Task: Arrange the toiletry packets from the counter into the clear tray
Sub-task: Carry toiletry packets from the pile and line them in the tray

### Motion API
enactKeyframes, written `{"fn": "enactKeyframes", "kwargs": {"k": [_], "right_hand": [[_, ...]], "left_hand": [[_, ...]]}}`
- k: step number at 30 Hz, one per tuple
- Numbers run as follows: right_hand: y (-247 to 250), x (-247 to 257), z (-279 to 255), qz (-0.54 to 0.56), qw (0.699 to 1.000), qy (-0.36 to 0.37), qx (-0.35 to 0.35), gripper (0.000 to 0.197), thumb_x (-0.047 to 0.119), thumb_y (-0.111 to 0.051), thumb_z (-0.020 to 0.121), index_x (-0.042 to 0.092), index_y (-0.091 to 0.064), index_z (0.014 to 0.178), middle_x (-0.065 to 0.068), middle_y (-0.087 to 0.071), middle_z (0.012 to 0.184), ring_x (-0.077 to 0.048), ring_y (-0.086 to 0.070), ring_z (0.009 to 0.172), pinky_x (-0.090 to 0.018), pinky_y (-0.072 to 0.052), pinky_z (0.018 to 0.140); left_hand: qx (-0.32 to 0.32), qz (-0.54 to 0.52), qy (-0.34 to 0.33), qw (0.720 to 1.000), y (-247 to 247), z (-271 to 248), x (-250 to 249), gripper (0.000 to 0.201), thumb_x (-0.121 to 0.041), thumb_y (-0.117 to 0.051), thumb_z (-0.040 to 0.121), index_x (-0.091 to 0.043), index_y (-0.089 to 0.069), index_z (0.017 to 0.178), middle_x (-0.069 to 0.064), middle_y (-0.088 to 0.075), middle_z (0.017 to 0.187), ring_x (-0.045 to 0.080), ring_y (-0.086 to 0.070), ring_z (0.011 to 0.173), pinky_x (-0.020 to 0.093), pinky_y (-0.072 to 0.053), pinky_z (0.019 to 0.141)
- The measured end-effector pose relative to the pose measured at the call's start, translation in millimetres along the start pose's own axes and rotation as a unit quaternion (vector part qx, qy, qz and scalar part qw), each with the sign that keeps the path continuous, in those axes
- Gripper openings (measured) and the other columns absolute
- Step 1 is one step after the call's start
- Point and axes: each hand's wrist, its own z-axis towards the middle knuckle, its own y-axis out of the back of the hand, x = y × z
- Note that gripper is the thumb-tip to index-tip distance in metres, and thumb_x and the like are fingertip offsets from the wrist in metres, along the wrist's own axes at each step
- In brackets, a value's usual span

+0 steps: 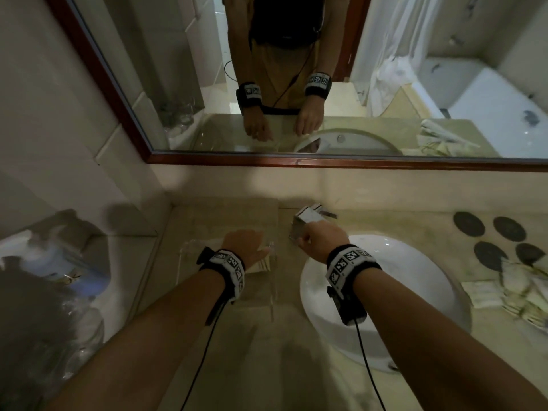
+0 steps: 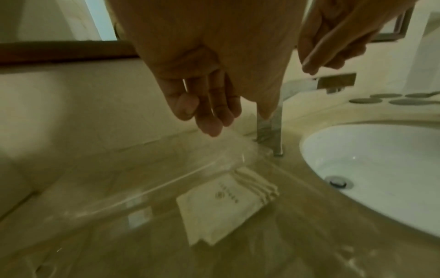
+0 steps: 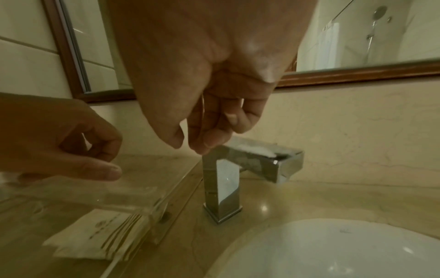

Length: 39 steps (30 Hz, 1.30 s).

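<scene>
A clear tray [image 1: 258, 292] stands on the counter left of the basin. A small stack of cream toiletry packets [image 2: 223, 205] lies flat in it, near its right wall. My left hand [image 1: 252, 247] hovers over the tray's far part with its fingers [image 2: 209, 120] relaxed and holds nothing; its thumb sits close to the tray's rim [image 3: 133, 190]. My right hand [image 1: 308, 240] hangs beside the tap with loosely curled fingers [image 3: 204, 143] and is empty. More cream packets [image 1: 522, 295] lie in a loose pile on the counter, right of the basin.
A square chrome tap [image 3: 228, 178] rises just right of the tray, behind the white basin [image 1: 385, 292]. Several dark round coasters [image 1: 489, 232] lie at the back right. Bottles and glassware [image 1: 53, 262] crowd the left corner. A framed mirror [image 1: 296, 161] hangs above the counter.
</scene>
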Motion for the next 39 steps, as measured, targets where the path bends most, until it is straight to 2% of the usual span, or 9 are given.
{"fn": "enactKeyframes", "kwargs": {"k": [3, 7, 14, 18, 21, 26, 31, 33, 39], "right_hand": [[20.0, -12.8, -5.0, 0.0, 1.0, 0.001, 0.006, 0.026, 0.033, -0.049, 0.092, 0.012, -0.064, 0.093, -0.009, -0.066, 0.093, -0.026, -0.062, 0.08, -0.032, -0.053, 0.069], [42.5, -31.3, -7.5, -0.003, 0.999, -0.013, 0.04, 0.027, 0.042, -0.054, 0.091, 0.018, -0.061, 0.099, -0.005, -0.065, 0.096, -0.025, -0.063, 0.086, -0.036, -0.055, 0.078], [79.4, -91.0, -31.5, 0.026, 0.997, -0.026, 0.072, 0.027, 0.031, -0.057, 0.086, 0.014, -0.065, 0.105, -0.01, -0.067, 0.103, -0.03, -0.064, 0.091, -0.033, -0.053, 0.079], [92.8, -131.7, -47.7, 0.043, 0.995, -0.022, 0.086, 0.03, 0.021, -0.053, 0.093, 0.009, -0.063, 0.119, -0.012, -0.059, 0.128, -0.03, -0.055, 0.117, -0.03, -0.044, 0.096], [104.3, -158.6, -60.3, 0.057, 0.995, -0.025, 0.084, 0.027, 0.024, -0.057, 0.09, 0.011, -0.065, 0.112, -0.011, -0.061, 0.123, -0.028, -0.057, 0.112, -0.03, -0.045, 0.094], [114.4, -196.2, -81.3, 0.07, 0.993, -0.045, 0.082, 0.028, 0.025, -0.058, 0.09, 0.009, -0.066, 0.111, -0.012, -0.065, 0.116, -0.029, -0.061, 0.107, -0.033, -0.051, 0.092], [111.3, -232.4, -102.9, 0.089, 0.989, -0.088, 0.08, 0.022, 0.026, -0.06, 0.087, 0.011, -0.067, 0.101, -0.011, -0.066, 0.102, -0.031, -0.064, 0.096, -0.028, -0.047, 0.074], [108.4, -246.8, -112.5, 0.093, 0.987, -0.107, 0.075, 0.022, 0.029, -0.061, 0.084, 0.011, -0.068, 0.094, -0.011, -0.068, 0.097, -0.03, -0.065, 0.089, -0.029, -0.048, 0.07], [101.6, -287.1, -150.0, 0.073, 0.98, -0.172, 0.073, 0.028, 0.033, -0.059, 0.089, 0.012, -0.064, 0.107, -0.01, -0.063, 0.111, -0.028, -0.061, 0.104, -0.032, -0.046, 0.076]], "left_hand": [[-0.015, -0.052, 0.016, 0.998, 27.0, -2.5, -17.0, 0.047, -0.038, -0.038, 0.1, -0.001, -0.05, 0.126, 0.019, -0.055, 0.129, 0.035, -0.053, 0.118, 0.043, -0.041, 0.099], [-0.038, -0.087, 0.025, 0.995, 57.8, 2.5, -38.2, 0.027, -0.022, -0.039, 0.096, -0.008, -0.05, 0.076, 0.021, -0.064, 0.091, 0.034, -0.063, 0.084, 0.041, -0.05, 0.08], [-0.031, -0.057, -0.001, 0.998, 93.0, 8.0, -108.3, 0.033, -0.017, -0.041, 0.098, -0.005, -0.048, 0.128, 0.019, -0.056, 0.127, 0.035, -0.056, 0.114, 0.04, -0.044, 0.095], [-0.034, -0.058, -0.033, 0.997, 112.0, 13.8, -148.4, 0.01, -0.015, -0.048, 0.093, -0.01, -0.053, 0.1, 0.015, -0.061, 0.106, 0.032, -0.059, 0.096, 0.038, -0.046, 0.085], [-0.053, -0.063, -0.041, 0.996, 121.8, 17.0, -177.6, 0.008, -0.016, -0.051, 0.09, -0.015, -0.045, 0.085, 0.009, -0.055, 0.088, 0.025, -0.053, 0.08, 0.036, -0.046, 0.074], [-0.046, -0.049, -0.061, 0.996, 130.4, 23.4, -221.7, 0.008, -0.014, -0.049, 0.089, -0.014, -0.042, 0.084, 0.007, -0.051, 0.085, 0.023, -0.049, 0.076, 0.037, -0.044, 0.072], [-0.03, -0.034, -0.093, 0.995, 130.7, 38.3, -261.5, 0.015, -0.011, -0.047, 0.089, -0.015, -0.042, 0.076, 0.011, -0.053, 0.088, 0.026, -0.053, 0.08, 0.038, -0.046, 0.075], [-0.035, -0.027, -0.11, 0.993, 130.8, 41.8, -277.4, 0.003, -0.011, -0.047, 0.088, -0.011, -0.05, 0.087, 0.013, -0.059, 0.093, 0.03, -0.06, 0.084, 0.04, -0.05, 0.075], [-0.035, -0.017, -0.167, 0.985, 121.1, 50.2, -328.0, 0.008, -0.013, -0.046, 0.087, -0.019, -0.051, 0.089, 0.01, -0.06, 0.101, 0.032, -0.06, 0.088, 0.037, -0.051, 0.075]]}}
